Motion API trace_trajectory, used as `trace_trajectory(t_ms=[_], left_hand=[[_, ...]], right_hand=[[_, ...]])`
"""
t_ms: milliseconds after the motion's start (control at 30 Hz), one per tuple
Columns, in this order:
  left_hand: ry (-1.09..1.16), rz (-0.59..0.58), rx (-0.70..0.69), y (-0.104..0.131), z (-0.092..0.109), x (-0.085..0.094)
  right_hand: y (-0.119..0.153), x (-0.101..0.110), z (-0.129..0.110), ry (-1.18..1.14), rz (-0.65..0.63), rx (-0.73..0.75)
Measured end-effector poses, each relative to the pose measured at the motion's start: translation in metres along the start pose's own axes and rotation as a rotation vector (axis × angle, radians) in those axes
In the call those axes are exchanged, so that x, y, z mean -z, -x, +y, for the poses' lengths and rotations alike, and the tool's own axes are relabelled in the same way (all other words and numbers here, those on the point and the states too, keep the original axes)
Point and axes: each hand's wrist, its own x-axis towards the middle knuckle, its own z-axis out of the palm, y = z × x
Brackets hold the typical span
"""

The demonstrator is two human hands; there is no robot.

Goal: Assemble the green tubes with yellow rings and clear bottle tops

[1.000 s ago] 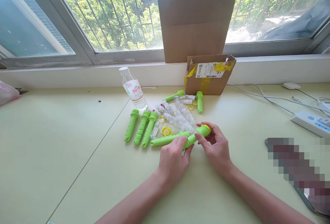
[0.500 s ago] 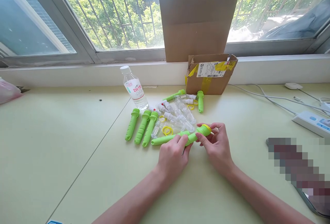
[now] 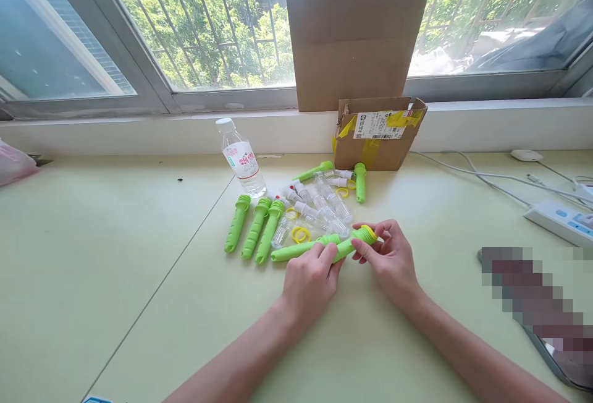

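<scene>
My left hand (image 3: pixel 309 276) is closed around the lower part of a green plastic tube (image 3: pixel 348 247) with a threaded end. At that end my right hand (image 3: pixel 390 259) pinches a yellow ring (image 3: pixel 369 232); the ring sits at the tube's mouth, and the thumb lies along the threads. Another green tube (image 3: pixel 296 251) lies just beyond my left hand. Behind both hands is a pile of clear ribbed plastic tubes (image 3: pixel 332 196) and white-capped pieces (image 3: pixel 303 208), with loose yellow rings (image 3: pixel 301 234) among them. My palms hide part of the held tube.
Several green tubes (image 3: pixel 237 224) lie left of the pile, and a short one (image 3: pixel 360 183) behind it. A water bottle (image 3: pixel 241 159) and an open cardboard box (image 3: pixel 380 137) stand near the window. On the right are a power strip (image 3: pixel 558 220), cables and a blurred-out phone-like object (image 3: pixel 537 322).
My right fingers have shifted slightly around the yellow ring, which is now tilted a little differently at the tube's mouth. My left hand keeps its hold almost unmoved.
</scene>
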Motion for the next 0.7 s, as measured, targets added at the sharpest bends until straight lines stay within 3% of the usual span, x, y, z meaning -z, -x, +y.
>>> trace_trajectory(t_ms=[433,700], left_hand=[[0.164,0.010,0.105,0.004,0.005,0.001],[0.343,-0.104,0.272,0.004,0.011,0.004]], right_hand=[[-0.001,0.001,-0.002,-0.018,0.002,0.000],[-0.002,0.001,0.000,-0.021,0.024,-0.009]])
